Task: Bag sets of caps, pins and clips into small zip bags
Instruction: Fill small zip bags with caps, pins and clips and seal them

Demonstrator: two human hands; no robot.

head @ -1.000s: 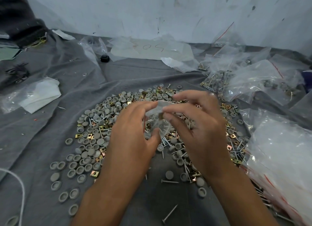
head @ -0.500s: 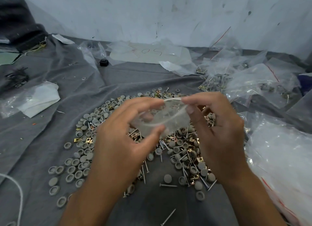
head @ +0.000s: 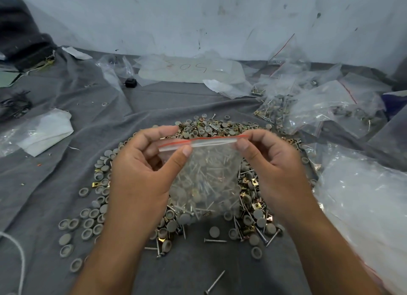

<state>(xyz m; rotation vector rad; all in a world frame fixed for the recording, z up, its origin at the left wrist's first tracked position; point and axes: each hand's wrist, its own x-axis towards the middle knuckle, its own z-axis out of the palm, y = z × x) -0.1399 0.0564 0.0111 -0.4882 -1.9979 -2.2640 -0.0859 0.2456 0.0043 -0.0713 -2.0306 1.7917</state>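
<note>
1. Far left: white cord [head: 15, 244] curving in from the bottom edge; a clear bag with white paper [head: 41, 132] lying flat on the grey cloth [head: 66, 167] that covers the surface
2. Left of centre: loose grey caps [head: 88, 223] scattered on the cloth, many open side up, a few brass clips [head: 98, 183] among them
3. Left hand [head: 141, 178]: raised over the pile, thumb and forefinger pinching the left end of the zip bag [head: 207, 173] at its red-lined seal; the other fingers curled behind the top edge. Grip narrow, holding the bag
4. Centre: the bag hangs upright between both hands, above the pile and clear of it as far as I can tell. Seal strip runs level from one hand to the other. Through the plastic, pins and caps show, but whether they are inside or in the pile behind cannot be told
5. Under and behind the bag: the main pile [head: 220, 127] of caps, clips and pins [head: 214, 240] mixed together; one long pin [head: 214, 281] lies apart near the bottom edge
6. Right hand [head: 277, 173]: thumb and forefinger pinching the right end of the seal, remaining fingers curled. Grip narrow, holding the bag
7. Right: a heap of filled bags [head: 319, 103] toward the wall; a large clear bag [head: 363, 206] at the right edge
8. Back centre: plastic sheet with handwriting [head: 189, 72] against the wall; small black object [head: 131, 82] just left of it
</note>
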